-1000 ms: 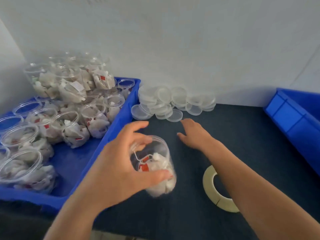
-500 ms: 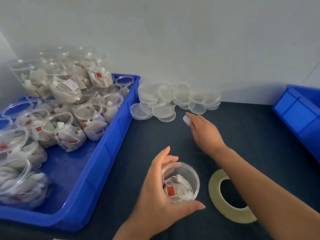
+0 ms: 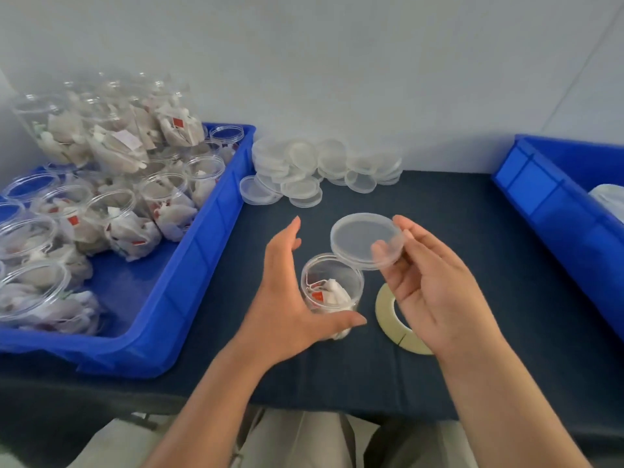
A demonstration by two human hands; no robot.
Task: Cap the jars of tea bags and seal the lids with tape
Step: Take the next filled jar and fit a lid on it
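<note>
Now the left hand (image 3: 287, 298) is holding a small clear jar (image 3: 341, 271) that is standing upright on the dark table (image 3: 472, 265). Its thumb is curling round the front of the jar and its palm is pressing the side. The jar is sitting open, with tea bags (image 3: 332, 297) inside. The right hand (image 3: 435, 292) is pinching a clear round lid (image 3: 361, 238) by its edge, between thumb and fingers. The lid is tilting and hanging just over the back of the jar's mouth. It is hard to tell if it is touching the rim. A tape roll (image 3: 385, 315) is lying flat on the table just beside the jar, partly under the right hand. A pile of lids (image 3: 304, 163) is lying near the wall. A blue bin (image 3: 202, 265) on the left is holding many open jars (image 3: 162, 197) of tea bags. Another blue bin (image 3: 557, 214) is sitting on the right.
</note>
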